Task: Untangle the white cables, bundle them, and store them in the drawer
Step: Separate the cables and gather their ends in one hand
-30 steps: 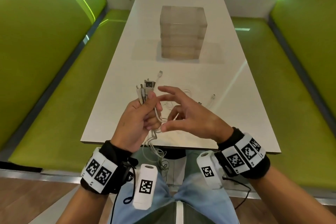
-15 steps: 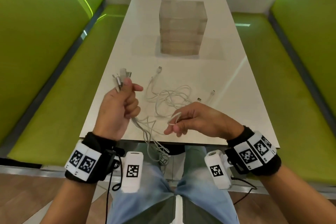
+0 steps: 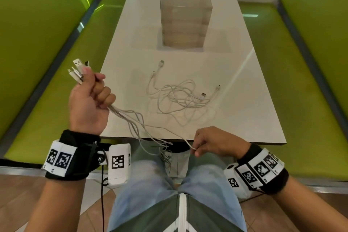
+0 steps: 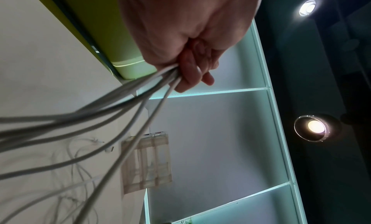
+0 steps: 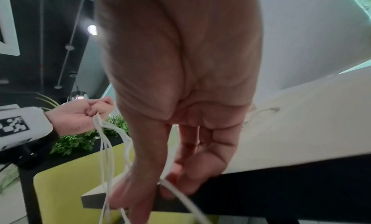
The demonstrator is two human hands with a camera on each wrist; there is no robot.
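My left hand [image 3: 90, 98] is raised off the table's left edge, gripping several white cables [image 3: 131, 118] in a fist, their plug ends [image 3: 78, 70] sticking up above the thumb. The strands run down to the right from the fist [image 4: 190, 68]. My right hand [image 3: 212, 141] sits at the table's near edge and pinches one white cable [image 3: 190, 145] between thumb and fingers [image 5: 176, 178]. A loose tangle of white cables [image 3: 180, 98] lies on the white table [image 3: 254, 122]. A clear stacked drawer unit [image 3: 185, 17] stands farther back, its drawers closed.
Green upholstered benches [image 3: 37, 43] flank the table on both sides. Some cable loops hang below the table's near edge over my lap [image 3: 163, 152]. Bare tabletop lies between the tangle and the drawer unit.
My left hand has swung out to the left with its cable ends. My right hand has drawn back to the table's near edge, pulling one strand taut out of the tangle.
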